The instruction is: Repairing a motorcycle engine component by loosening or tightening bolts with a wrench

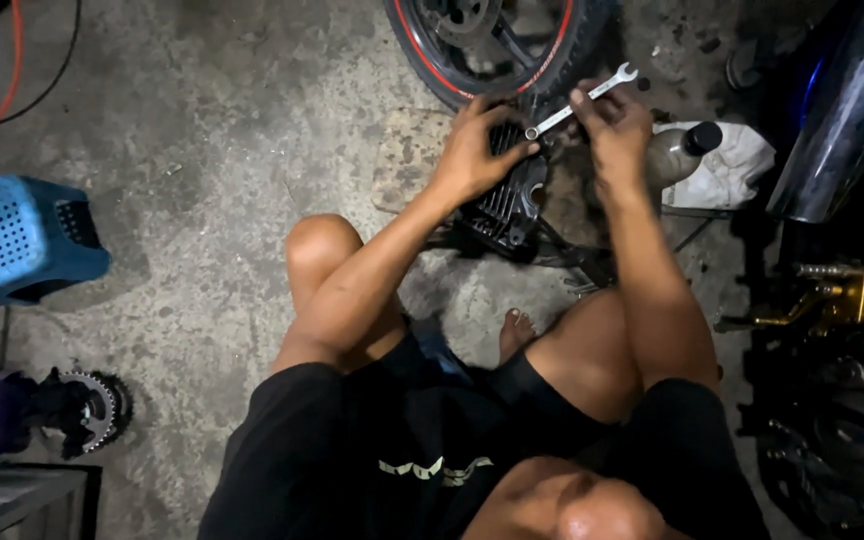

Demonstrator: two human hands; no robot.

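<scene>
I sit low over a concrete floor with my knees apart. My right hand (612, 125) grips a silver combination wrench (584, 98) near its middle; the open jaw points up right and the ring end sits on a black finned engine part (507, 205). My left hand (477, 150) presses on top of that finned part, fingers spread, thumb next to the wrench's ring end. A motorcycle wheel (497, 50) with a red rim stripe stands just beyond both hands.
A grey bottle with a black cap (680, 150) lies on a white rag (727, 165) to the right. A motorcycle with a chrome exhaust (842, 110) and gold footpeg parts fills the right edge. A blue plastic crate (17, 235) and a sprocket (92, 410) lie at left.
</scene>
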